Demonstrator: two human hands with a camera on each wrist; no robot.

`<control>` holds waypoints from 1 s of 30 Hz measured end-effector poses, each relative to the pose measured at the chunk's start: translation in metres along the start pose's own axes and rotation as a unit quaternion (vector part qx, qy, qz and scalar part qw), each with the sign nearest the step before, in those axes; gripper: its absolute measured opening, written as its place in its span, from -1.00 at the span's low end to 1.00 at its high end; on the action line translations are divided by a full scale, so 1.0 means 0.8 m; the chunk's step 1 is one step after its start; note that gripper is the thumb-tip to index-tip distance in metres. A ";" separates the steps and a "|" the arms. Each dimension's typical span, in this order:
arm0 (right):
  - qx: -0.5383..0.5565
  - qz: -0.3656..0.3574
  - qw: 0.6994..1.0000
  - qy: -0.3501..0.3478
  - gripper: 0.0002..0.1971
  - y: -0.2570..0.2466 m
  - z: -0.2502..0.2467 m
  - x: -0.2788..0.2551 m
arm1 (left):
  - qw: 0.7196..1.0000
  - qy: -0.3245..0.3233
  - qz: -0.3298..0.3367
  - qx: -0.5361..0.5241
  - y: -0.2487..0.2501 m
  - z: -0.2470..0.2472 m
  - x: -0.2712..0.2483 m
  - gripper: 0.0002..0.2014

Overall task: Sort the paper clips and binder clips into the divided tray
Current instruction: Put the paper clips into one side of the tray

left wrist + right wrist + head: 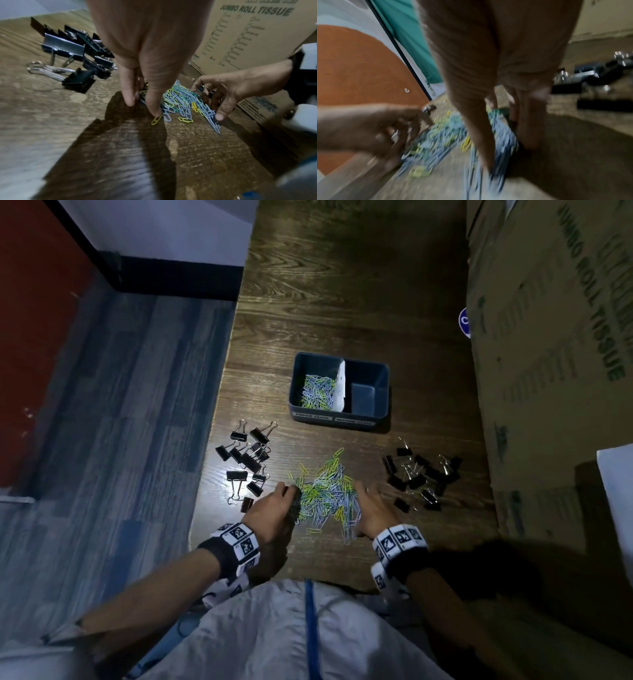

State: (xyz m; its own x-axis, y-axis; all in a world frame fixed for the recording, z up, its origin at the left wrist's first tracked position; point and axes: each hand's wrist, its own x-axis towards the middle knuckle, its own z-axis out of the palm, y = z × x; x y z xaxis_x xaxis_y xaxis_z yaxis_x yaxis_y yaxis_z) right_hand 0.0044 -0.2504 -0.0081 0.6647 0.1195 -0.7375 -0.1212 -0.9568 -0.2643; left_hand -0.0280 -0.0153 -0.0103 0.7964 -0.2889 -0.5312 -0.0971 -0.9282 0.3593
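Both hands flank the paper clip pile (325, 491) on the worktop (342, 285): left hand (274, 508) at nine o'clock, right hand (371, 508) at three, fingers spread downward onto clips. Divided tray (339, 419) sits at twelve; binder clips (246, 460) lie outside both hands.

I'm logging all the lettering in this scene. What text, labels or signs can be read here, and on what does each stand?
"JUMBO ROLL TISSUE": green print on the cardboard box.
Checklist print lower on that box: too small to read.
Two labels on the divided tray front: blurred, not readable.
Blue round sticker on the box edge: cut off, unreadable.
Wristband markers: patterns, no words.
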 end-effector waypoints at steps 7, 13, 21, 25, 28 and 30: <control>0.062 -0.048 0.986 0.149 -0.20 -0.019 0.025 0.017 | 0.994 0.040 0.016 -0.097 0.011 -0.001 0.021 -0.38; 0.039 -0.033 0.993 0.109 0.13 -0.005 0.008 0.019 | 0.999 0.037 -0.011 -0.031 0.010 0.005 0.014 0.01; -0.011 -0.096 0.982 0.161 -0.20 -0.032 0.026 0.014 | 1.000 0.025 -0.002 -0.003 0.036 0.016 0.033 -0.27; 0.033 -0.112 0.980 0.162 -0.39 -0.026 0.014 0.014 | 0.994 0.049 0.010 -0.096 0.023 0.006 0.033 -0.54; 0.040 -0.100 0.980 0.166 -0.59 -0.020 -0.003 0.010 | 0.989 0.091 0.028 -0.114 0.020 -0.004 0.030 -0.70; 0.050 -0.085 0.983 0.156 -0.63 -0.015 -0.011 0.006 | 0.987 0.112 0.039 -0.112 0.017 -0.011 0.030 -0.75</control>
State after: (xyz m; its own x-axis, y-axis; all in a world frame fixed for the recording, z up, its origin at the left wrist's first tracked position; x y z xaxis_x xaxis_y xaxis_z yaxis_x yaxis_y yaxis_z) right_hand 0.0156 -0.2406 -0.0026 0.8733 0.1730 -0.4554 -0.0508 -0.8974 -0.4383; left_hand -0.0050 -0.0333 -0.0117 0.9057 -0.2759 -0.3218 -0.0491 -0.8223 0.5669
